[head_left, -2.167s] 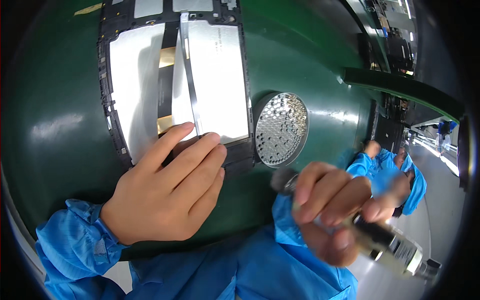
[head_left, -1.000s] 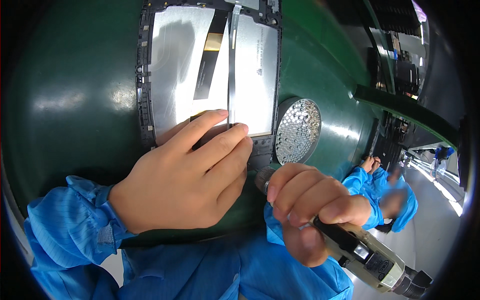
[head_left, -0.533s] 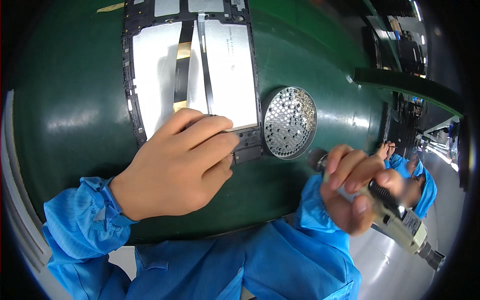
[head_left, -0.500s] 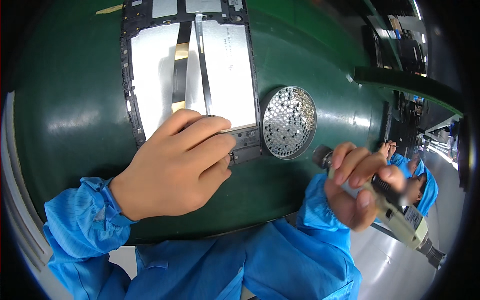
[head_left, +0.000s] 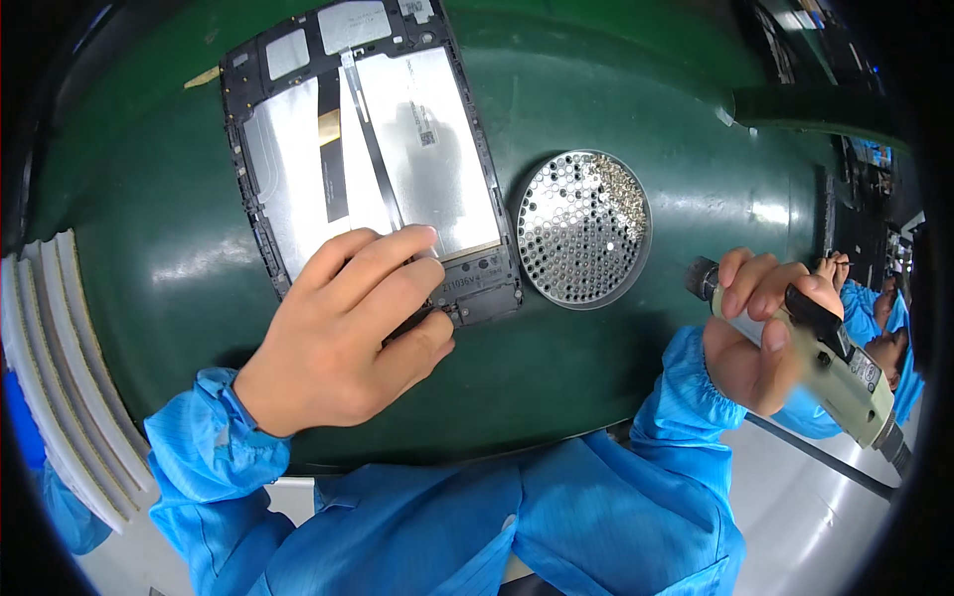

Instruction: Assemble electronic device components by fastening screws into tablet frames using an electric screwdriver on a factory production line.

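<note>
Since the earlier frames the right hand has drawn away from the opened tablet, rightward past the screw dish, and the electric screwdriver now hangs off the right edge of the green work mat instead of pointing at the frame.

Left hand: flat, fingers spread slightly, pressing on the near end of the opened tablet. Fingertips rest on the dark lower strip of the frame and on the near edge of the silver panel; nothing is clasped, the palm bears down.

Right hand: fist wrapped tight round the pale body of the screwdriver, thumb over the black trigger part. The dark tip points up-left toward the dish, not touching it.

Tablet: back cover off, lying slightly tilted on the far left-centre part of the mat. Inside, two silver panels side by side, a dark ribbon and a thin silver strip running along the seam between them.

Container: round metal screw dish, perforated bottom, just right of the tablet's near right corner. Small pale screws cluster thick in its far right part; the near left holes look mostly bare.

Blue sleeves on both forearms. White ribbed rack at the mat's left edge.
</note>
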Tool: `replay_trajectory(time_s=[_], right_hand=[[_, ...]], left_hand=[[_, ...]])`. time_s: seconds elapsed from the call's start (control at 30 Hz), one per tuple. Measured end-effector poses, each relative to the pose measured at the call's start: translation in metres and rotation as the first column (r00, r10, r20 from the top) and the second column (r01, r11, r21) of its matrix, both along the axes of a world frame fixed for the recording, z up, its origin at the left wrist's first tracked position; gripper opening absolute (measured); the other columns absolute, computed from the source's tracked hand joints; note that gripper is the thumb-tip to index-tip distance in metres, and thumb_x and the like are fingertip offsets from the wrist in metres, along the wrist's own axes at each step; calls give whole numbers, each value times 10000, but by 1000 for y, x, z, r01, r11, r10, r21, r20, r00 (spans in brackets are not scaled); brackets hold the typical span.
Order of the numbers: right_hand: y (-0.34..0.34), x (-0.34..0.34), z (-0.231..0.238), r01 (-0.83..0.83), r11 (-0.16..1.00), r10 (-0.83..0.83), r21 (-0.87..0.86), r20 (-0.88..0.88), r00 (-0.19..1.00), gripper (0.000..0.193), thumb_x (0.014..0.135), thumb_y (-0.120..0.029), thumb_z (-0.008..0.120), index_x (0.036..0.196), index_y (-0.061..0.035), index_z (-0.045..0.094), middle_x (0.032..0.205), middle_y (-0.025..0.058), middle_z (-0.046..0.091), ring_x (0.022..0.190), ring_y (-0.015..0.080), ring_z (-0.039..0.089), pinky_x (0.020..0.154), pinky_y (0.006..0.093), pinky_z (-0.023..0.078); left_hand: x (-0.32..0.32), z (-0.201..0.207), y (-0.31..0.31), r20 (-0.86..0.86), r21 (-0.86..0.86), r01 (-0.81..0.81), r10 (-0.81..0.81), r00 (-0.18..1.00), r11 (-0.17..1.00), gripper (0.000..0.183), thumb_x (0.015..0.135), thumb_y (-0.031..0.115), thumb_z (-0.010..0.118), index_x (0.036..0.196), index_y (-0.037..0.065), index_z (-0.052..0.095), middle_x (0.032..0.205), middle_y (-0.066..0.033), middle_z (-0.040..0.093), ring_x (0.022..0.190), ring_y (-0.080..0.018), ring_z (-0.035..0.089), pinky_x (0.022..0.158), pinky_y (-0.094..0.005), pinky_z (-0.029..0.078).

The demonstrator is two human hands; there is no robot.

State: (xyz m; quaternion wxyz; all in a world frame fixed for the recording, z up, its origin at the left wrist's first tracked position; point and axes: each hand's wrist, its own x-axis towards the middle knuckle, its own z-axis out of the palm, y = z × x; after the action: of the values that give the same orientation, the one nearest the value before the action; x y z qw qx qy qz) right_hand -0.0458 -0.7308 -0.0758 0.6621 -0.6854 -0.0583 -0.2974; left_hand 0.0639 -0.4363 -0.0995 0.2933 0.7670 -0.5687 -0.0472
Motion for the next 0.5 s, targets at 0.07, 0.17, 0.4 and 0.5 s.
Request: replay_trajectory(time_s=[0.07,0.17,0.4,0.5], right_hand=[[-5,2,-1,-2,1000,1,5,28,1000,426,792,-81,592,1208,-18,524,778,104,530,635,211,546,652,412,462],[-12,-2,-3,27,1000,-27,-2,48,998,435,788,-85,598,1208,-4,518,787,113,544,636,218,550,656,417,467],[-14,2,-12,165,985,-168,48,71,983,426,806,-52,604,1211,12,486,766,113,559,613,218,549,640,409,477],[-19,3,-21,190,980,-193,56,43,980,386,810,8,596,1177,25,478,747,99,553,595,203,542,638,407,483]], left_hand=[[-9,1,5,49,33,-47,46,998,998,281,624,74,799,874,40,675,1084,-179,583,1139,-391,564,904,-517,474],[-28,3,18,158,78,-134,121,980,988,308,640,52,770,942,53,715,1150,-194,583,1183,-408,537,964,-541,454],[-31,5,18,302,130,-306,256,918,943,302,715,28,724,1017,43,708,1165,-175,606,1190,-412,542,1001,-555,435],[11,-9,2,394,69,-430,371,841,900,324,807,65,635,1125,1,639,1160,-158,604,1134,-426,552,982,-515,445]])
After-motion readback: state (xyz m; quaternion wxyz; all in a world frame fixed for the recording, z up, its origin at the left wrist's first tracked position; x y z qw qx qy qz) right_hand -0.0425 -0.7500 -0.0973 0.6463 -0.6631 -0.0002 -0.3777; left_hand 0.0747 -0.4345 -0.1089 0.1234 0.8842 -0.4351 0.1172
